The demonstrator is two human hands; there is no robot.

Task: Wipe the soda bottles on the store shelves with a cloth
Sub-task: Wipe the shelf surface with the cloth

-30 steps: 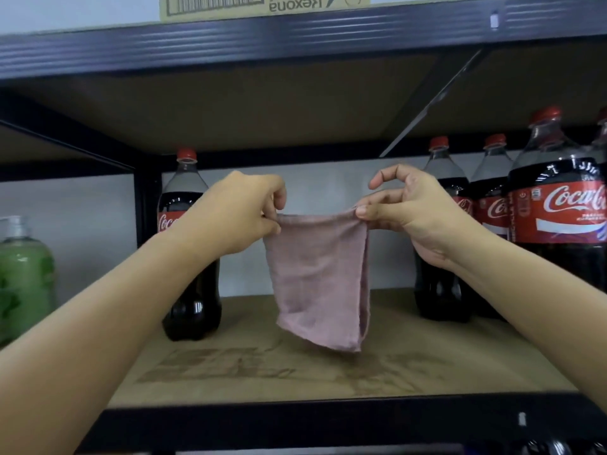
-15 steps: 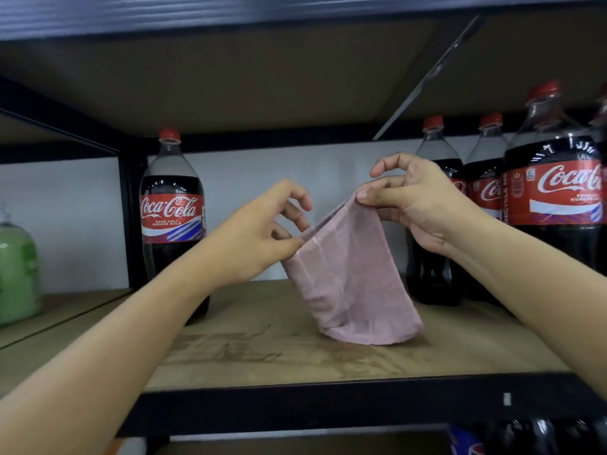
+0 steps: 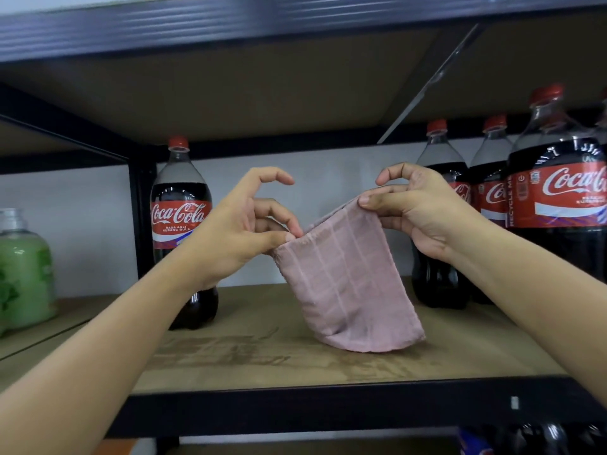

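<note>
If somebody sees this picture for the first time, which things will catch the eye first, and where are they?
In the middle, the pink cloth hangs between the left hand and the right hand, each pinching an upper corner, its lower fold resting on the wooden shelf. A lone cola bottle stands behind the left hand. A group of cola bottles fills the right side.

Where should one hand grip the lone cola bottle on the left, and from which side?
Probably the lone cola bottle at its labelled body, from the front right: it stands upright, with a shelf post close on its left and bare shelf on its right.
</note>
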